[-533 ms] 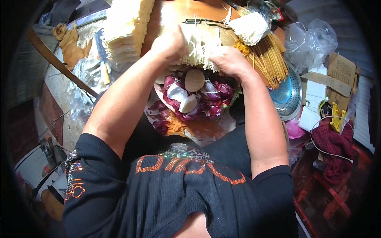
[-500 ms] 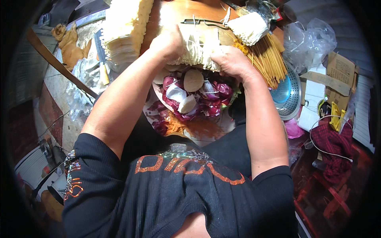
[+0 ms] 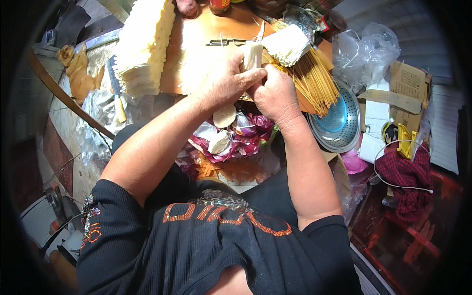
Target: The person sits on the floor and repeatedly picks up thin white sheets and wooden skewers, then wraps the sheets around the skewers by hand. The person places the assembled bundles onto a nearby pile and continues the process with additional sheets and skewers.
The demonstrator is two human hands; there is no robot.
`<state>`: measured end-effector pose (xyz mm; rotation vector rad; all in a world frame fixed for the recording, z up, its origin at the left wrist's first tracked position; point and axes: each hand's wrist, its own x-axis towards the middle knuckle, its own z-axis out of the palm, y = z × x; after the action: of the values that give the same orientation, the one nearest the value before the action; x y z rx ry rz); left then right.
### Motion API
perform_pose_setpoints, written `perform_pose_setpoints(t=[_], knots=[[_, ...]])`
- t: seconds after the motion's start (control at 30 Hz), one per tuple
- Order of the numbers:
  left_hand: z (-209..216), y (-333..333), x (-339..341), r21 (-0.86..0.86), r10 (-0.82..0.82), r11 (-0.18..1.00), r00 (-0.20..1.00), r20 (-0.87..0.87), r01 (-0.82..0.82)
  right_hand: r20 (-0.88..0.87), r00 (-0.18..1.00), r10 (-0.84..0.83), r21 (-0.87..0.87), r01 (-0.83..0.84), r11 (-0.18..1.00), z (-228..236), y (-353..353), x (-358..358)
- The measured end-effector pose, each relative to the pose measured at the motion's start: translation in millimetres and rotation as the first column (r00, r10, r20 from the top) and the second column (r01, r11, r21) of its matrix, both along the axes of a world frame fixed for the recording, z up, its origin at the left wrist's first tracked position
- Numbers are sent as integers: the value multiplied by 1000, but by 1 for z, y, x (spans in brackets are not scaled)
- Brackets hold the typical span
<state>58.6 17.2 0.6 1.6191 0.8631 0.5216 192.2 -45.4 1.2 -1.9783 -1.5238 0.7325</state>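
Observation:
My left hand (image 3: 222,78) and my right hand (image 3: 276,93) meet over the near edge of a wooden board (image 3: 184,64). Both are closed on a pale, smooth roll (image 3: 252,55), its upper end showing above my fingers. The rest of it is hidden by the hands. Just right of it lies a white bundle of thin strands, like enoki mushrooms (image 3: 287,45). Beyond the hands a slim black tool (image 3: 223,43) rests on the board. Thin yellow skewers (image 3: 317,83) spread out beside my right hand.
A tall stack of pale, wavy-edged sheets (image 3: 142,54) stands left, near a wood-handled knife (image 3: 117,96). Below the board lie red onion peels (image 3: 241,147) and orange shreds (image 3: 211,167). To the right are a metal colander (image 3: 349,120), plastic bags (image 3: 378,46) and a cardboard box (image 3: 407,86).
The hands were apart at the two ends of a spread of white strands; now they are together around a roll. The view has shifted, showing more of the board's far end.

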Motion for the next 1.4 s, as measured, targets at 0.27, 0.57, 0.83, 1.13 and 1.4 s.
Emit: perform_pose_setpoints(t=[0.27,0.57,0.83,1.13,1.4], knots=[[-7,10,-9,-182,50,983,956,288,3,-229,972,48,177,-7,984,20,-7,12],[1,6,-13,-283,-121,934,940,319,217,-693,721,-11,76,89,993,39,-10,19],[3,5,-11,49,-235,972,958,162,230,-651,759,-1,162,140,977,29,-9,18],[9,-6,-4,412,-79,900,983,-166,141,-662,747,-66,186,249,951,13,-6,11],[0,-12,1,671,88,741,990,-107,6,-774,633,-22,154,222,963,17,-6,1]])
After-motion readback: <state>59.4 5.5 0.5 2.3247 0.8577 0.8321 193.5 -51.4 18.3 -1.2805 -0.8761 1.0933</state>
